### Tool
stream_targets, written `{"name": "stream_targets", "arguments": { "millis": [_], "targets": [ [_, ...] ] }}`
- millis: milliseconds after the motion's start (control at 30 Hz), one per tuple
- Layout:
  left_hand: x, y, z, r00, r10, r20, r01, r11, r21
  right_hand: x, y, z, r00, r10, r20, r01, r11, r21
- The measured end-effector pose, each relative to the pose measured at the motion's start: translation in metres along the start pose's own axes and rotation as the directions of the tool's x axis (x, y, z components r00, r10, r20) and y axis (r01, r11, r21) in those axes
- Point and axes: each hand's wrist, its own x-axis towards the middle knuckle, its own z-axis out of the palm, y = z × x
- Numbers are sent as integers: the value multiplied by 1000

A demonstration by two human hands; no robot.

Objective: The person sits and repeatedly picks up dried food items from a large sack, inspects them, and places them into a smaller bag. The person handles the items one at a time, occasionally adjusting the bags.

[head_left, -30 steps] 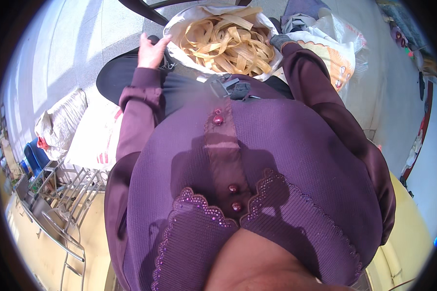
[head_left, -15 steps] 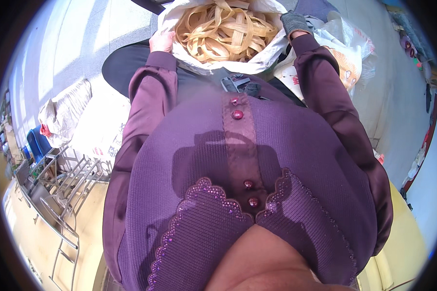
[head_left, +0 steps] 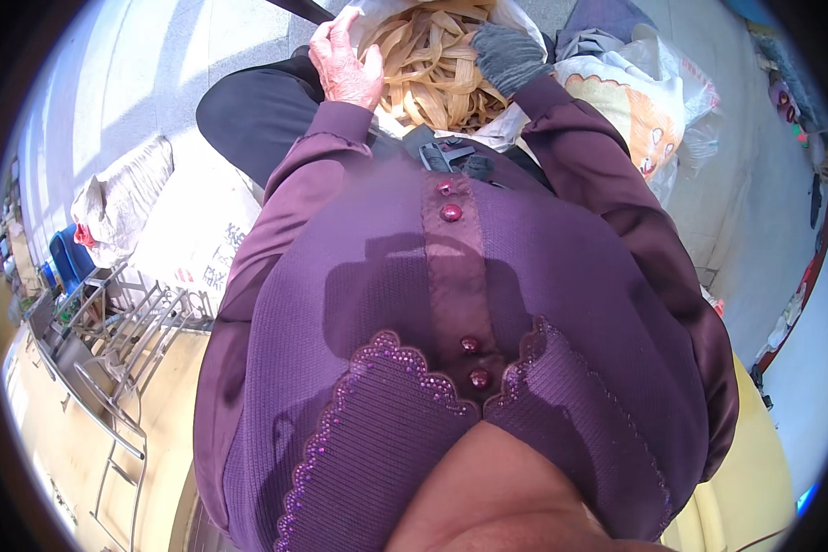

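A white woven sack (head_left: 515,13) stands with its mouth wide apart, filled with long, flat tan strips (head_left: 432,69). Bare, my left hand (head_left: 348,66) is at the sack's left rim, its thumb and fingers spread. My right hand (head_left: 511,60) wears a dark grey knitted glove. It lies over the right side of the strips, fingers reaching inward, and their tips are partly lost against the strips. I see nothing lifted in either hand.
To the right of the sack lie a printed white-and-orange bag (head_left: 635,110) and a dark bluish cloth (head_left: 603,18). Stuffed white sacks (head_left: 179,230) and a metal-framed rack (head_left: 110,368) are at the left. My dark-trousered leg (head_left: 248,120) is beside the sack.
Both hands have left their hold on the sack's rim and moved inward. The left now has its fingers spread; the right has come over the strips. The near rim has sunk lower.
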Motion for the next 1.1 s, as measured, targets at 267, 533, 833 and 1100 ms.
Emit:
{"name": "stream_targets", "arguments": {
  "millis": [267,533,833,1100],
  "targets": [
    [-49,-3,2,708,-312,634,641,660,-392,-10,-9,60,955,-107,277,178,953,-245],
    [-27,21,-12,79,-85,993,993,91,-71,-8,0,-88,978,-69,196,-199,-45,979],
    [1,37,-3,286,-455,843,953,43,-299,-28,-12,-151,1000,25,-16,30,-830,557],
    [-24,51,17,-16,-17,1000,989,-146,13,-52,-53,-211,988,2,-153,99,-768,633]
  ]
}}
